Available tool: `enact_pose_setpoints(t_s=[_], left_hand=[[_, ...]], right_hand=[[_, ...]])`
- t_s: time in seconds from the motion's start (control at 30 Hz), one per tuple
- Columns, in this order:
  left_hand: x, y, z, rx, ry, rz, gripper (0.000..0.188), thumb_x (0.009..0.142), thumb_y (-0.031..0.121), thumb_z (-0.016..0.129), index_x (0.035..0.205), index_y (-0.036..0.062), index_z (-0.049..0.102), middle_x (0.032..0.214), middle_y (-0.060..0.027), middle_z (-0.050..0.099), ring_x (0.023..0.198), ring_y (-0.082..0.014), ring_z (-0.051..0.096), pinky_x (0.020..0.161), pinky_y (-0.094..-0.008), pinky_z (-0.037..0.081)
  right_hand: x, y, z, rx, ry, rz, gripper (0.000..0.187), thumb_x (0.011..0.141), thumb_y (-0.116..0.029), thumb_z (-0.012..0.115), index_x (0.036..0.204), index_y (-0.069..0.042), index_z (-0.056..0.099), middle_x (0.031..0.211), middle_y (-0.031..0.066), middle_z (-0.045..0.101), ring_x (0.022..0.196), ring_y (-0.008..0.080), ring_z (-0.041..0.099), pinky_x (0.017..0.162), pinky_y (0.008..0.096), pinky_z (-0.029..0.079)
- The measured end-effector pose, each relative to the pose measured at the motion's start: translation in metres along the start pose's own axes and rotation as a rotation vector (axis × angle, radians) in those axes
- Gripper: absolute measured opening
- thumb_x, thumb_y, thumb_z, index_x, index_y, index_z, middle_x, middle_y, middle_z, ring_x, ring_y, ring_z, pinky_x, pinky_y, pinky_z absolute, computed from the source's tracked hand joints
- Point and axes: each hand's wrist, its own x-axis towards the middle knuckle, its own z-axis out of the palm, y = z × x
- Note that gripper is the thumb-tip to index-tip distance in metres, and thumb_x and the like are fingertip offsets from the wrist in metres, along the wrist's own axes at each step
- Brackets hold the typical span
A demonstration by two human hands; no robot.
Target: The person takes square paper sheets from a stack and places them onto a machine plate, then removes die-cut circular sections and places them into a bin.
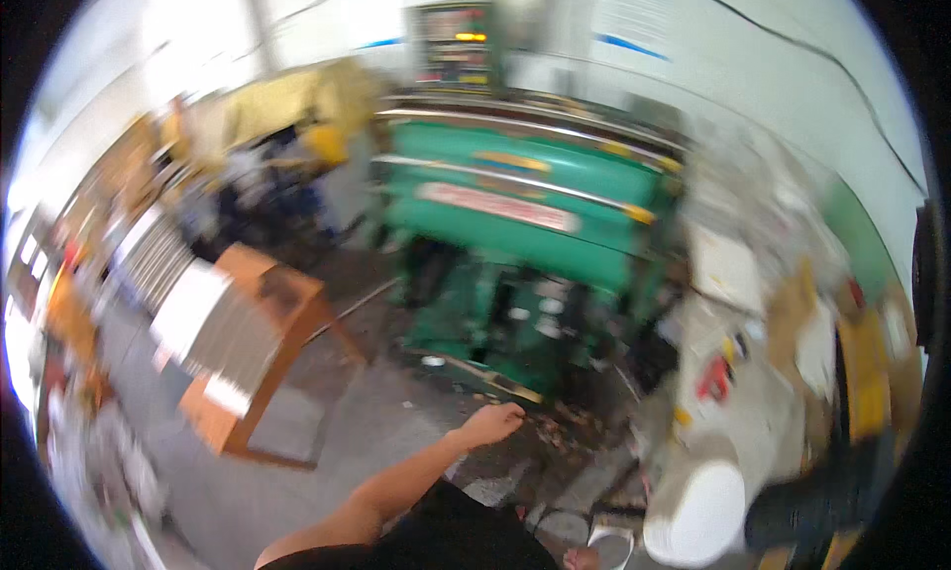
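Observation:
My left hand (490, 424) is stretched forward over the floor, its fingers curled closed. Whether anything small is inside them I cannot make out. Beyond it stands a large green machine (515, 174) with metal bars across its front and a pale label strip. Only a bit of my right hand (580, 558) shows at the lower edge, blurred, so its fingers do not read. Close to it is a round white-rimmed container (610, 545). To its right stands a white cylindrical object (698, 516). The whole picture is smeared by motion.
An orange-brown wooden stand (260, 402) with a stack of grey-white sheets (223, 317) is at left. Scraps (565, 433) litter the floor by the machine. Along the right lies a cluttered surface with a red tool (713, 379) and cardboard (862, 362). A control box (456, 45) rises behind.

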Motion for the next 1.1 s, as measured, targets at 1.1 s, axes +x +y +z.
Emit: enact_pose_setpoints(t_s=[1.1], left_hand=[[-0.495,-0.209,-0.433,-1.013,1.592,-0.087,0.038,0.096,0.029,0.048,0.118,-0.0025,0.053,0.113,-0.0103,0.060,0.104,-0.0196,0.058,0.089,-0.0350,0.046]], right_hand=[[-0.262,-0.239,0.311,-1.138,-0.387,-0.760,0.037,0.096,-0.034,0.054,0.117,-0.006,0.064,0.103,0.0134,0.068,0.092,0.0246,0.066,0.075,0.0370,0.050]])
